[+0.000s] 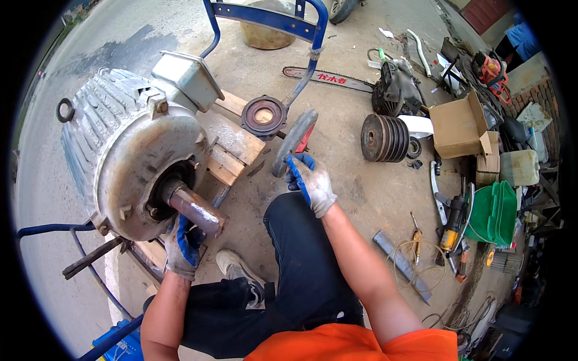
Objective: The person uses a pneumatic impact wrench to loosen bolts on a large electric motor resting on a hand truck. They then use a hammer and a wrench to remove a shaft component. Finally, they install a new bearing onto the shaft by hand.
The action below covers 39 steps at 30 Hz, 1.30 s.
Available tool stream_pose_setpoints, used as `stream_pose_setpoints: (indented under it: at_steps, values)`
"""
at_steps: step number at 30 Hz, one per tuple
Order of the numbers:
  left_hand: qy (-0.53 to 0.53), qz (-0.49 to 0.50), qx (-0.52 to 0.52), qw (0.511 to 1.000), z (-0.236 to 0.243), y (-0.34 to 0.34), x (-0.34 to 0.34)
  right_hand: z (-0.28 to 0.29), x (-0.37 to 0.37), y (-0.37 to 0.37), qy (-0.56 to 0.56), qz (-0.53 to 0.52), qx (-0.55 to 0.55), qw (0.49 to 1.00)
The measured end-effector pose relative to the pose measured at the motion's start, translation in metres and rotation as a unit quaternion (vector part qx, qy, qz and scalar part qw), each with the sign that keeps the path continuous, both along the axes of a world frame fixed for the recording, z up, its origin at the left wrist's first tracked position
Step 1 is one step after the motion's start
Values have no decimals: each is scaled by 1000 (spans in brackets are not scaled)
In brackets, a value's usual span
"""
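A large grey electric motor [150, 144] lies at the left with its thick steel shaft [201, 210] pointing toward me. Just under the shaft is my left hand [182, 249] in a white and blue work glove; its fingertips are partly hidden, so its grip cannot be told. My right hand [313, 183], gloved the same way, hovers above my knee with fingers curled together. Whatever it may pinch is too small to make out. Close beyond it stands a wheel [295, 144] with a red hub. A round rusty bearing cover [264, 115] sits behind the wooden slats [232, 144].
A blue tubular cart frame [265, 17] surrounds the motor. Rightward lie a grooved pulley [385, 138], a chainsaw [394, 90], a cardboard box [459, 126], a green bucket [492, 213], an angle grinder [453, 225], a screwdriver [416, 237] and a metal bar [402, 268].
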<state>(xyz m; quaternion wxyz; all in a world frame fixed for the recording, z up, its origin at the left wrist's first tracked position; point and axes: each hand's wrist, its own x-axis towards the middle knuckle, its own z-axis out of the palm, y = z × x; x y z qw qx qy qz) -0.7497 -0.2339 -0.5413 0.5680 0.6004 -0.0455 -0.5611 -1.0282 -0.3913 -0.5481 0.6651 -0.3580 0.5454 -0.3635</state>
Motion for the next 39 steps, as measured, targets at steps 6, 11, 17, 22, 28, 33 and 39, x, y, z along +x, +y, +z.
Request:
stream_pose_setpoints:
  at_steps: [6, 11, 17, 22, 28, 33, 39]
  values:
    - [-5, 15, -1, 1000, 0, -5, -11, 13, 58, 5, -33, 89, -79, 992]
    - [137, 29, -32, 990, -6, 0, -5, 21, 123, -13, 76, 240, -193, 948]
    - [80, 25, -16, 996, -15, -8, -9, 25, 142, -22, 134, 271, -189, 934]
    - [106, 29, -56, 992, -12, -5, -11, 55, 138, -6, 241, 244, -242, 908]
    - [104, 32, -50, 993, -6, -7, -16, 51, 134, -12, 220, 269, -187, 919]
    - [56, 11, -39, 998, -19, -3, -10, 47, 139, -5, 196, 243, -190, 931]
    - [166, 38, -61, 984, -7, -7, -19, 57, 135, -2, 204, 224, -236, 923]
